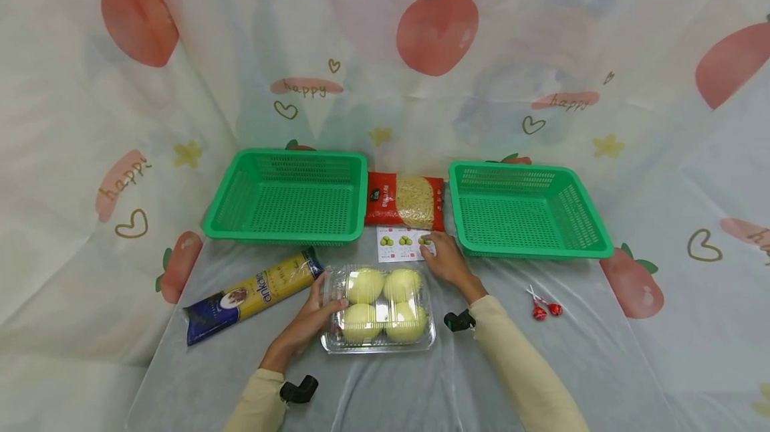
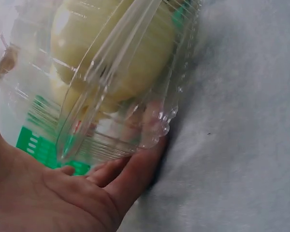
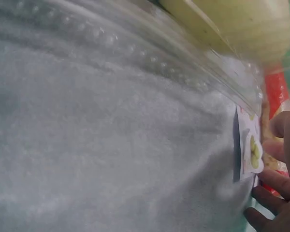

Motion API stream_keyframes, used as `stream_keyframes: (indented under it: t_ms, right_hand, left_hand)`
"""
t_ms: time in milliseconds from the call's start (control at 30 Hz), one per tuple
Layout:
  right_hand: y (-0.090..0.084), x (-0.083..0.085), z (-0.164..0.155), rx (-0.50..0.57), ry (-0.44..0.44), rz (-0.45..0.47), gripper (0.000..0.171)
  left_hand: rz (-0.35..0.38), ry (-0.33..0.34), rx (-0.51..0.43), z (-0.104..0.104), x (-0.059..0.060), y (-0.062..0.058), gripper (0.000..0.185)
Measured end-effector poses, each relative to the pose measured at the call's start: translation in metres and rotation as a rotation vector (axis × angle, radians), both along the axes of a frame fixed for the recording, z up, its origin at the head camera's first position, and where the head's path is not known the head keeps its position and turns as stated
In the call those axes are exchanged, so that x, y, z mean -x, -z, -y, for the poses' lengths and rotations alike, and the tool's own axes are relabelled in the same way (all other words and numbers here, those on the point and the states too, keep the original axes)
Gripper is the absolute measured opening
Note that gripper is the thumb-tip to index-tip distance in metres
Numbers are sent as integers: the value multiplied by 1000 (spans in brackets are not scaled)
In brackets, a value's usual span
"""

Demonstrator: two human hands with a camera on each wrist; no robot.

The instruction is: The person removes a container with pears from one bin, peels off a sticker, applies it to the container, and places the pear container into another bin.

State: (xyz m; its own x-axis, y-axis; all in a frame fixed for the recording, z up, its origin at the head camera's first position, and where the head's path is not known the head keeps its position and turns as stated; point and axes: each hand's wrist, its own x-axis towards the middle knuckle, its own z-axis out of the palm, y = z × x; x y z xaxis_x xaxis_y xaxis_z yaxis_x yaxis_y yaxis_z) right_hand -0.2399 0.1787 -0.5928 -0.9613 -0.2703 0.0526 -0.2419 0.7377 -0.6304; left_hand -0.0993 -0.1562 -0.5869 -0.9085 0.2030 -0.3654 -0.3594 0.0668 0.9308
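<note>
My left hand (image 1: 311, 317) grips the left side of a clear plastic clamshell box (image 1: 375, 346), thumb over the lid and fingers at its lower edge. Several pale yellow-green round fruits (image 1: 363, 285) sit inside the closed box. Beyond the box lies a white sheet of stickers (image 1: 394, 255) printed with green fruit. At the sheet's right side, my right hand (image 1: 448, 259) has its thumb and fingertips on a sticker (image 3: 254, 153), whose edge looks lifted in the right wrist view. The fingers partly hide that contact.
Two green baskets, left (image 1: 285, 241) and right (image 1: 532, 253), stand at the back with a red bag of pale food (image 1: 415, 201) between them. A blue-and-yellow pasta packet (image 1: 252, 295) lies left; red lollipops (image 1: 539, 312) lie right. A grey cloth (image 1: 481, 385) covers the table.
</note>
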Motion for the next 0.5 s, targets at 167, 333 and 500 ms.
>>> stream_keyframes:
  t_ms: [167, 333, 500]
  right_hand:
    - [4, -1, 0, 17, -4, -4, 41]
    - [6, 0, 0, 58, 58, 31, 53]
    - [6, 2, 0, 83, 93, 16, 40]
  left_hand:
    - [-24, 7, 207, -4, -1, -10, 99]
    - [-104, 3, 369, -8, -1, -16, 94]
    - [-224, 1, 530, -12, -2, -22, 80]
